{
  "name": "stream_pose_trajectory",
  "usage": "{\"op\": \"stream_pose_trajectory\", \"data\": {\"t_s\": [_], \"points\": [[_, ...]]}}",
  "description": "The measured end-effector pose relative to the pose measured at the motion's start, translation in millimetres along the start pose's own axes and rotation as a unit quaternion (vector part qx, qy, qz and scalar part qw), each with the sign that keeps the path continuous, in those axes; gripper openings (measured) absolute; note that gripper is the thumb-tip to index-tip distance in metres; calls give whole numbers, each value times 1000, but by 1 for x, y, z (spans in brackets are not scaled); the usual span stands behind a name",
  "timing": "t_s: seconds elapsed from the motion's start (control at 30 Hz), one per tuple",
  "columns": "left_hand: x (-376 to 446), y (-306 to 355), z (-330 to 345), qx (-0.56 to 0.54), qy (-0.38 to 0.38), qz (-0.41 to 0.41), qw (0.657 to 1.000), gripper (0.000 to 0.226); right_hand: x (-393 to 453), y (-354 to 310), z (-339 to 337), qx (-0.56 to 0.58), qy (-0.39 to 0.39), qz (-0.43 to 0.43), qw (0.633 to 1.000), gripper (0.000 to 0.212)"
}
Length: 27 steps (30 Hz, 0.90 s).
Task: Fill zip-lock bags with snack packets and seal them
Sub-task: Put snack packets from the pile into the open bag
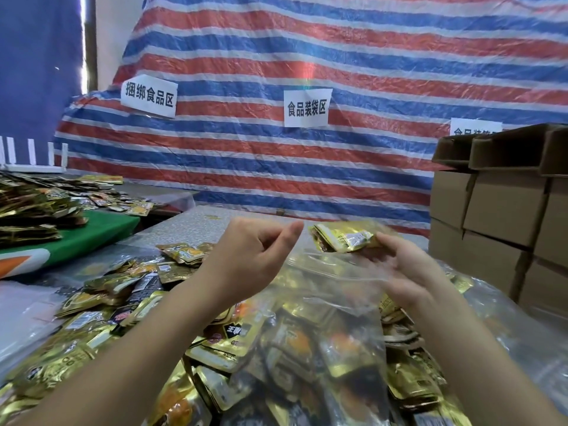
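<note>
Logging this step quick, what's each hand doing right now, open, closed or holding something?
Left hand: fingers pinched on the clear zip-lock bag.
Right hand: holding a stack of gold snack packets.

Two bare hands are raised at mid-frame: the left hand (252, 253) and the right hand (402, 269). One small stack of gold foil snack packets (342, 238) sits in the right hand; how many packets it has cannot be told. One clear plastic zip-lock bag (325, 272) hangs below the hands. Loose gold foil packets (129, 290) cover the lower half of the frame, too many to count, with another heap (33, 210) at left. Three white paper signs with black characters are on the striped tarpaulin: upper left (149, 95), centre (307, 108), and one partly hidden at right (475, 127). Brown cardboard boxes (504, 210) are stacked at right, at least six.
</note>
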<state>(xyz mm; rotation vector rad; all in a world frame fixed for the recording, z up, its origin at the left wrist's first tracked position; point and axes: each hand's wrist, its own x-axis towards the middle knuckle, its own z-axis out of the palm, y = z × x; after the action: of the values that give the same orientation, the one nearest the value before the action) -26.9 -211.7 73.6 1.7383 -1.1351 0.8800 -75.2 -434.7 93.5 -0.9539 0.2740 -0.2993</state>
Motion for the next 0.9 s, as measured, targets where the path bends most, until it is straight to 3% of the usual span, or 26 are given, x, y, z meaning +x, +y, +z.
{"op": "stream_pose_trajectory", "data": {"t_s": [0.27,0.47,0.6,0.7,0.9], "points": [[-1,0,0,-4,-11,-7,1000,52,-12,-18,2,99,-145,-88,981,17],[2,4,-4,-30,25,-6,999,53,-16,-23,-3,-1,-252,-188,949,24],[1,7,-4,-51,28,-25,998,62,-12,-20,-7,-153,-280,-261,911,34],[2,11,-6,-59,36,-33,997,64,-16,-16,-6,-246,-313,-271,876,48],[3,13,-6,-52,51,-50,996,63,-29,-13,1,-370,-345,-254,825,38]]}}
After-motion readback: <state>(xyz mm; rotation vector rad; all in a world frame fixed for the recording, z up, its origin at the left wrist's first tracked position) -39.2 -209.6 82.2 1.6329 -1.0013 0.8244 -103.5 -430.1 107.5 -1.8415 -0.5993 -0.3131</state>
